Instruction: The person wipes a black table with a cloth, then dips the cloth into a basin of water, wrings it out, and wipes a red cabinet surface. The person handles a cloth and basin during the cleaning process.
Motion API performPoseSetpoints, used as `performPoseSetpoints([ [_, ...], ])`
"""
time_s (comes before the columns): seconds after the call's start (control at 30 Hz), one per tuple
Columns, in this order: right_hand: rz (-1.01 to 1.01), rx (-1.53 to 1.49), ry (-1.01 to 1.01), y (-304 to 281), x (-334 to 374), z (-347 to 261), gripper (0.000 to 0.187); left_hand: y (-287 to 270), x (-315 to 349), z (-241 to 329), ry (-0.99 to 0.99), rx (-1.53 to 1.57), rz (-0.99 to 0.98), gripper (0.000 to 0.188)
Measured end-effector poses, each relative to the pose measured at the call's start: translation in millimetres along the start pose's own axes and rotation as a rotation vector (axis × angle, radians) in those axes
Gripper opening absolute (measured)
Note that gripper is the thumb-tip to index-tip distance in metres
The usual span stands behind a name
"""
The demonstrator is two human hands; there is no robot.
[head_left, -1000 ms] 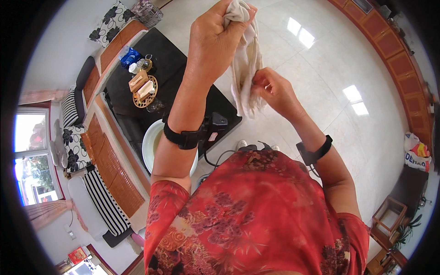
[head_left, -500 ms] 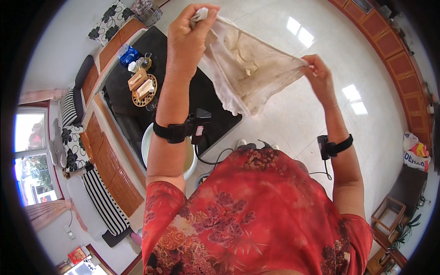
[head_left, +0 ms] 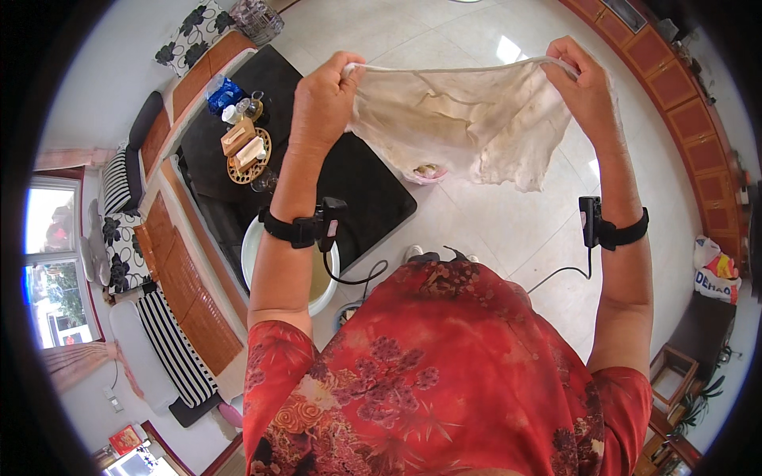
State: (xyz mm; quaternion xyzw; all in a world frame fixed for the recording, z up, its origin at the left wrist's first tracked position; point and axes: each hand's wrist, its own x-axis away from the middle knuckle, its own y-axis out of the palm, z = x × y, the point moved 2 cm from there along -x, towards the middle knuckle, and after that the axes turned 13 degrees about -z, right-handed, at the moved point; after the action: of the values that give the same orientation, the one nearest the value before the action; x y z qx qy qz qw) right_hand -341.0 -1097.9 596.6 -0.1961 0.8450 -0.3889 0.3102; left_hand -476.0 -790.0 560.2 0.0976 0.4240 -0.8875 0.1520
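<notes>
A stained cream cloth [head_left: 460, 119] hangs spread out flat in the air in front of me. My left hand [head_left: 324, 99] pinches its upper left corner. My right hand [head_left: 583, 83] pinches its upper right corner, arm's width away. The cloth's lower edge is ragged and hangs loose over the black table [head_left: 349, 178] and the pale tiled floor [head_left: 492, 230]. Each wrist wears a black band with a small device and a cable. A pink object [head_left: 429, 173] peeks out under the cloth's lower edge.
On the black table stand a round woven tray [head_left: 246, 155] with boxes, a blue pack [head_left: 224, 91] and a glass. A white basin [head_left: 321, 278] sits under my left forearm. A wooden bench with patterned cushions runs along the left; wooden cabinets line the right wall.
My hands have moved apart, pulling the bunched cloth open until it is stretched wide between them. The right hand has swung out to the right.
</notes>
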Motion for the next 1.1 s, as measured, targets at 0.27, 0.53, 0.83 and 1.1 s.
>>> performPoseSetpoints([
  [0.27, -0.054, 0.080, 0.179, 4.9, -1.4, 13.0, 0.012, 29.0, 10.5, -5.0, -0.074, 0.133, -0.125, 0.018],
  [0.53, -0.149, -0.495, 0.133, 21.9, 6.1, 62.0, 0.024, 51.3, 6.8, 7.9, -0.034, 0.401, -0.336, 0.036],
  [0.83, -0.425, 0.153, -0.051, 38.5, 27.6, 7.0, 0.018, 66.2, 16.7, 13.7, -0.040, 0.202, -0.468, 0.028],
  [1.1, -0.313, 0.171, -0.111, 60.8, 38.2, 7.8, 0.011, 98.9, 31.0, 19.0, 0.071, -0.064, -0.313, 0.017],
])
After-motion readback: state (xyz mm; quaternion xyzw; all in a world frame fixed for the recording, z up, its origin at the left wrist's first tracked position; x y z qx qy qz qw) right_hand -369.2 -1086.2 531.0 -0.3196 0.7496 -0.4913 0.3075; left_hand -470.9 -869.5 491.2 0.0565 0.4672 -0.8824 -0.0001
